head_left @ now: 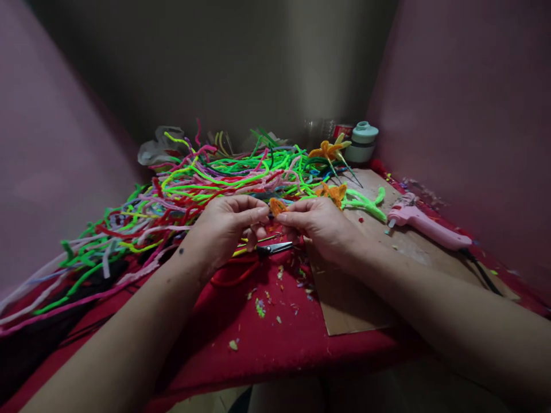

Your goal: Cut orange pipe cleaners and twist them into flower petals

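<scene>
Between my two hands is a small orange pipe-cleaner petal (278,207), held just above the table. My right hand (321,225) pinches it between thumb and fingers. The closed thumb and forefinger of my left hand (235,221) meet its left edge, and the exact grip there is partly hidden. Below the hands lie scissors (275,248) with dark blades, their handles partly covered by my left hand. Behind my right hand rests an orange pipe-cleaner flower (333,193), with bright green fuzzy stems (365,202) beside it.
A tangled heap of coloured pipe cleaners (232,178) spreads across the back and left. To the right, a pink glue gun (426,222) lies on a cardboard sheet (357,304). A lidded container (362,143) stands behind it. Fuzzy scraps (260,308) dot the red cloth (206,350).
</scene>
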{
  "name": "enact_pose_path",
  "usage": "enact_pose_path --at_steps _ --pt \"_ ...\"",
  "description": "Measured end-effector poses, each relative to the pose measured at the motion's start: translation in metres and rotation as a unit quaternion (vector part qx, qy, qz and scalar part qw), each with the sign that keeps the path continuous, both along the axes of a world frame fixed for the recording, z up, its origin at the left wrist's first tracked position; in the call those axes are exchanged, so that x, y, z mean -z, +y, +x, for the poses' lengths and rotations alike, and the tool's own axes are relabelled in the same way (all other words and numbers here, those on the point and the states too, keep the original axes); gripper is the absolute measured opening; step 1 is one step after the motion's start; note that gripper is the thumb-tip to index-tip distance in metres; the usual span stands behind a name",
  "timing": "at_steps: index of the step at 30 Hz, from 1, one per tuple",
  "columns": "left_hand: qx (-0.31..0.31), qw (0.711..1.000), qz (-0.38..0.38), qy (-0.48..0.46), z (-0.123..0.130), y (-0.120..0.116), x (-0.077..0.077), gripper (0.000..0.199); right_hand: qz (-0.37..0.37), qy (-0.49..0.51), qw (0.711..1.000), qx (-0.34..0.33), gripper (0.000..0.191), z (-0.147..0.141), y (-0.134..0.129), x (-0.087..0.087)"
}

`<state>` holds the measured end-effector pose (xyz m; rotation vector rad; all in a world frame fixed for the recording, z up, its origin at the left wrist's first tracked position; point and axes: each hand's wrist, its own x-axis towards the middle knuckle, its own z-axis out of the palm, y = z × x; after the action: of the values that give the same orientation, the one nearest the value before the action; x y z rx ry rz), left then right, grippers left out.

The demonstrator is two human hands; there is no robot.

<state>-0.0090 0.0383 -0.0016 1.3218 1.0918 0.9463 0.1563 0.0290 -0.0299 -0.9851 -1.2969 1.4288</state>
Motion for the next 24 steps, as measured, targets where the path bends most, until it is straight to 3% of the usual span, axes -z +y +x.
enact_pose_path --at_steps 6,14,20,24 --pt "0.003 0.999 0.022 0.050 0.0060 -0.0023 0.0035 0.011 0.001 -0.006 1.000 0.010 0.014 -0.0015 0.0028 0.0036" --pt "0.003 0.994 0.038 0.105 0.0068 -0.0033 0.0029 0.004 -0.022 -0.010 1.000 0.014 0.016 -0.0037 -0.0032 0.0032" --pt "0.051 0.998 -0.034 -0.014 0.0009 0.0016 0.0065 0.007 -0.055 0.047 0.997 0.000 0.015 -0.0045 -0.0032 0.0009" --pt "0.066 0.997 -0.030 -0.013 -0.0013 0.0038 0.0058 0.010 -0.068 0.043 0.997 -0.013 0.015 -0.0045 -0.0023 -0.0026"
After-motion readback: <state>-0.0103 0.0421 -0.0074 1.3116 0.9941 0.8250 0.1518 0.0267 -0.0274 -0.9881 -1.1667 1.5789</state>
